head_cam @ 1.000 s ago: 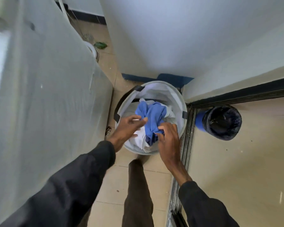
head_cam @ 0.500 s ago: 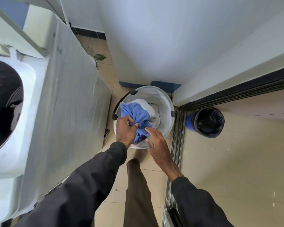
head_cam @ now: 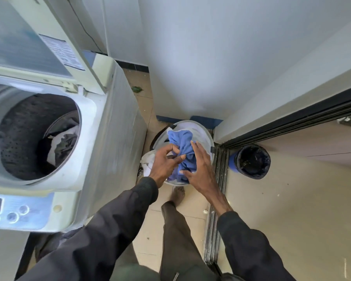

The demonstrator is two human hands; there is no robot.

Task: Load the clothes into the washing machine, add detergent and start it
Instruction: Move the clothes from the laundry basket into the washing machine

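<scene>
The crumpled blue cloth [head_cam: 182, 142] lay on top of the round white laundry basket [head_cam: 208, 136]. The left grip [head_cam: 164, 162] clenched the cloth's 9 o'clock edge. The right grip [head_cam: 200, 169] lay released, fingers spread over the cloth's 3 o'clock side. At the basket's 9 o'clock stood the white top-loading washing machine [head_cam: 114, 138], lid raised, with dark and pale clothes [head_cam: 63, 140] in its drum.

You are wearing dark, near-black long sleeves: the left sleeve [head_cam: 101, 230] is ending in a ribbed cuff [head_cam: 148, 185], the right sleeve [head_cam: 249, 250] is stopping partway up the forearm. Dark brown trousers [head_cam: 176, 238] are covering your leg; left hand [head_cam: 163, 162], right hand [head_cam: 200, 169] and foot [head_cam: 178, 194] are showing bare.
</scene>
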